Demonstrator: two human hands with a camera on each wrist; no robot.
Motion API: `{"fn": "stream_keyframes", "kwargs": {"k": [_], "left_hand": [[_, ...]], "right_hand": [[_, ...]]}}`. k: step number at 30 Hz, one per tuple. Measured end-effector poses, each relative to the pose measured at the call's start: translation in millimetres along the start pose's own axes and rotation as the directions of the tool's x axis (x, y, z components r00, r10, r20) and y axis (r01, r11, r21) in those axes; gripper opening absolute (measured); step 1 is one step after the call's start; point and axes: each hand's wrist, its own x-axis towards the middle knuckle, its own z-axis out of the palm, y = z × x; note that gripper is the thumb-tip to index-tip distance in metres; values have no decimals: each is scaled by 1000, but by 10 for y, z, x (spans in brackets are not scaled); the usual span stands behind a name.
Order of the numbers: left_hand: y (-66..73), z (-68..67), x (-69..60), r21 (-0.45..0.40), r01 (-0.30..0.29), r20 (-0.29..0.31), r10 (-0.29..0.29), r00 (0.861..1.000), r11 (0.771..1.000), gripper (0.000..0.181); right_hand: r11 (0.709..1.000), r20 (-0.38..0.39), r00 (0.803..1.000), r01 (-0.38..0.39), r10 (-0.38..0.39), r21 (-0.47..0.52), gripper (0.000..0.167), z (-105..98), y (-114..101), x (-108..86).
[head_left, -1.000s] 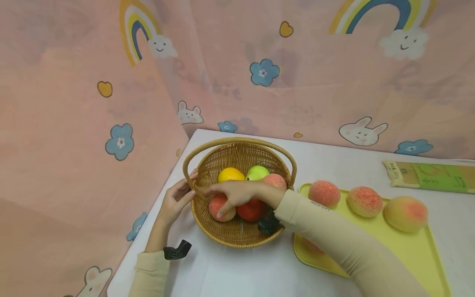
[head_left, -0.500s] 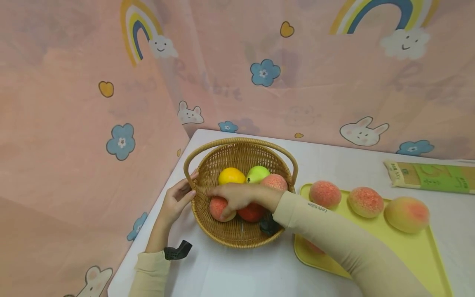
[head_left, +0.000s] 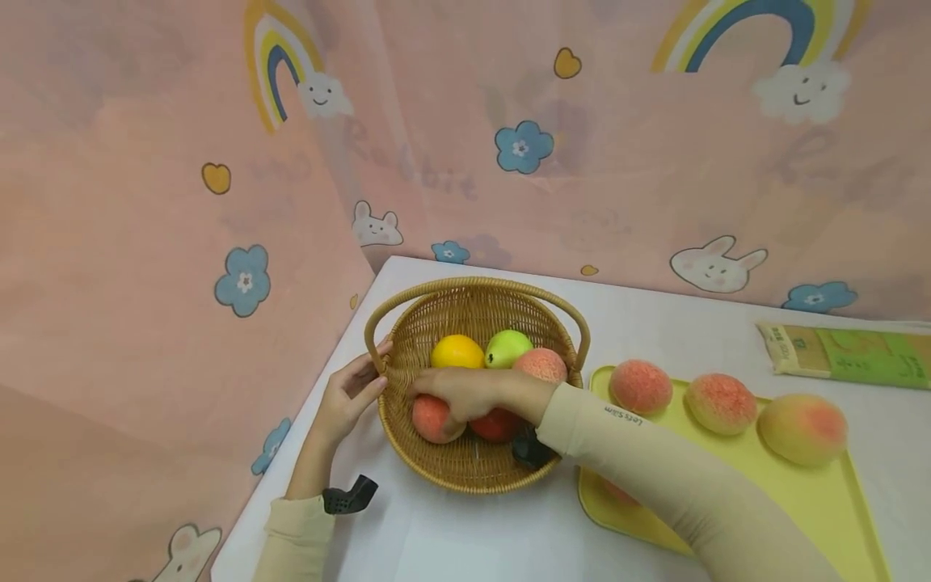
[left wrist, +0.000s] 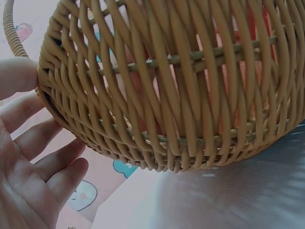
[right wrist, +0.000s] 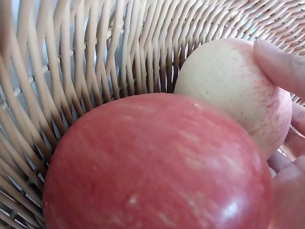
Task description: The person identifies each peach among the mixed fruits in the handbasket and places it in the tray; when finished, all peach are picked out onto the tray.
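Observation:
A wicker basket (head_left: pixel 473 482) with an arched handle stands on the white table. My left hand (head_left: pixel 345 404) holds its left rim near the handle's foot; the left wrist view shows the thumb and fingertips touching the weave (left wrist: pixel 167 95). Inside the basket, my right hand (head_left: pixel 458 394) grips a pink peach (head_left: pixel 432 419). Thumb and fingers lie on opposite sides of that pale-and-pink peach (right wrist: pixel 228 86) in the right wrist view. Beside it sits a red apple (head_left: pixel 496 426). A yellow fruit (head_left: pixel 457 352), a green pear (head_left: pixel 507 348) and another peach (head_left: pixel 541 365) lie behind.
To the right is a yellow tray (head_left: pixel 793 517) bearing several peaches (head_left: pixel 722 402), one mostly hidden under my right sleeve (head_left: pixel 655 453). A long green-and-tan packet (head_left: pixel 847 353) lies at the back right. Patterned pink cloth (head_left: pixel 618 178) walls off the back and left.
My right hand's fingers have come down around the left peach in the basket. My left hand keeps its place on the rim. The whole view shifts slightly.

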Motion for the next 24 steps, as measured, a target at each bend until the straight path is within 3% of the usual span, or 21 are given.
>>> {"fn": "stream_keyframes", "kwargs": {"k": [5,12,24], "left_hand": [[-1,45,-16,-1,9,15,-9,1000,1000,43],[29,45,0,-1,-10,-2,10,1000,1000,43],[37,24,5,30,-31,-13,31,999,999,43]], "right_hand": [[1000,5,1000,6,-6,-24,72,29,4,-46],[996,-17,998,59,-60,-68,65,3,-4,-51],[996,-11,997,81,-81,-41,67,-53,17,-28]]}}
